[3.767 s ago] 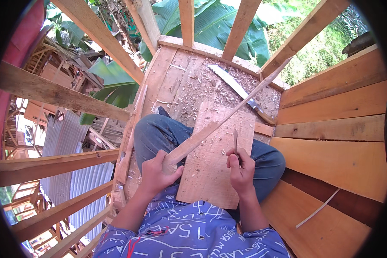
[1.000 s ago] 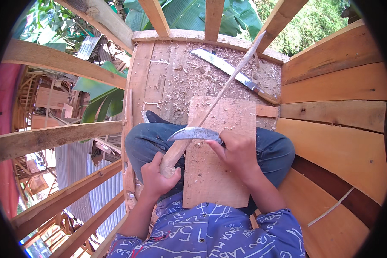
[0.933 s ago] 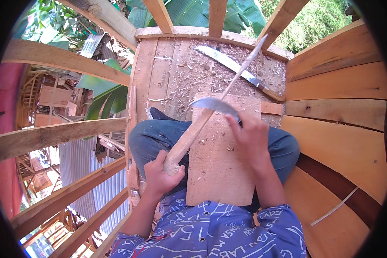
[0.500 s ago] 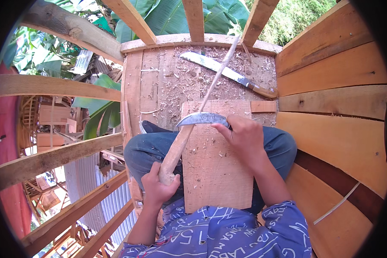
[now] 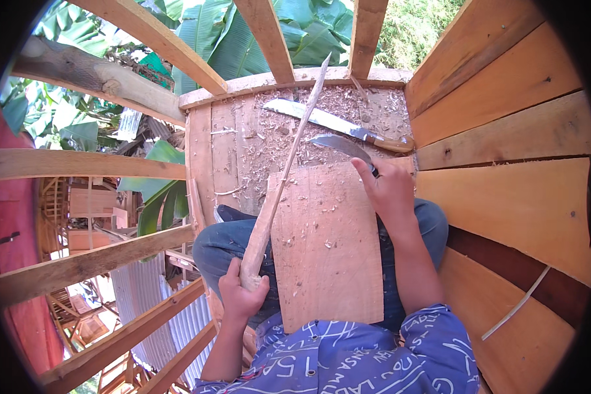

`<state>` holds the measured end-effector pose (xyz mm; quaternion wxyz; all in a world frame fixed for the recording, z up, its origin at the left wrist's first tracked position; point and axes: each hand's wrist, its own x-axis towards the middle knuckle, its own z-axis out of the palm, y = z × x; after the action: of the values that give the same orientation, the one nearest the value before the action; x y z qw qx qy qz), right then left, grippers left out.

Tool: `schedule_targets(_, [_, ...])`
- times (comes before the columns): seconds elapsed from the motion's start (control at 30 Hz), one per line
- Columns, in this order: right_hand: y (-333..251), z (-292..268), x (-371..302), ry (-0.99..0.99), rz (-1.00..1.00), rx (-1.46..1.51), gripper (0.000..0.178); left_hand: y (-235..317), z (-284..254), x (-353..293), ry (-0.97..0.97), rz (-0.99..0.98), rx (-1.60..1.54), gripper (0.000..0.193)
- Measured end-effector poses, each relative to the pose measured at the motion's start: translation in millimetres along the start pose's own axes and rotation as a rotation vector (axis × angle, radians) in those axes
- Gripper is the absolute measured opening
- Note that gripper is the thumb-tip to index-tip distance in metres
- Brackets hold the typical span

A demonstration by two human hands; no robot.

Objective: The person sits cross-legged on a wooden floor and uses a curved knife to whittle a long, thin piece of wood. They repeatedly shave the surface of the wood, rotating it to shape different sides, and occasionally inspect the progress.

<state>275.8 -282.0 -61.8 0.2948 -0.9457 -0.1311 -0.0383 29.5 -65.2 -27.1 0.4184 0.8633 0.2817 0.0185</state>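
Note:
My left hand (image 5: pixel 243 289) is closed round the thick butt of a long wooden stick (image 5: pixel 266 222), which tapers to a thin tip beyond the board's far edge. In my right hand (image 5: pixel 390 186) is a curved knife (image 5: pixel 339 144), gripped by its handle, most of which my fingers hide. Its blade points left, apart from the stick and to the right of it. A flat wooden board (image 5: pixel 328 262) lies across my lap, with a few shavings on it. Past it, a machete (image 5: pixel 328 120) with a wooden handle rests on the plank floor.
Wood shavings (image 5: pixel 243 141) litter the plank floor (image 5: pixel 201 134). A plank wall (image 5: pixel 505 197) rises close on my right. Slatted wooden rails (image 5: pixel 85 164) stand on the left and at the far end, with banana leaves (image 5: pixel 253 46) outside.
The curved knife has come off the stick and moved away from me and to the right. The stick now stands more upright in view, its tip shifted left.

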Motion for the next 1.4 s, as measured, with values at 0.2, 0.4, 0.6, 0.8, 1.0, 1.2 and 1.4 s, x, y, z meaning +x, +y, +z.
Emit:
schedule_targets(0.2, [3, 5, 33, -0.089, 0.095, 0.145, 0.062, 5, 2, -11, 0.076, 0.042, 0.102, 0.035])
schedule_targets(0.4, [27, 27, 33, -0.457, 0.195, 0.310, 0.069, 14, -1, -20, 0.093, 0.080, 0.051, 0.033])
schedule_targets(0.6, [34, -11, 21, -0.306, 0.185, 0.399, 0.071, 45, -7, -52, 0.033, -0.010, -0.161, 0.030])
schedule_targets(0.8, [33, -35, 7, -0.288, 0.193, 0.417, 0.069, 43, -5, -54, 0.011, 0.102, -0.166, 0.025])
schedule_targets(1.0, [14, -19, -9, 0.146, 0.042, 0.247, 0.060, 28, -1, -33, 0.122, 0.130, -0.005, 0.036])
schedule_targets(1.2, [-44, -17, -41, -0.011, -0.508, 0.097, 0.058, 19, 3, -23, 0.131, 0.144, 0.092, 0.039])
schedule_targets(1.4, [-37, -5, 0, 0.046, -0.395, -0.036, 0.058, 9, 5, -15, 0.103, 0.069, 0.004, 0.039])
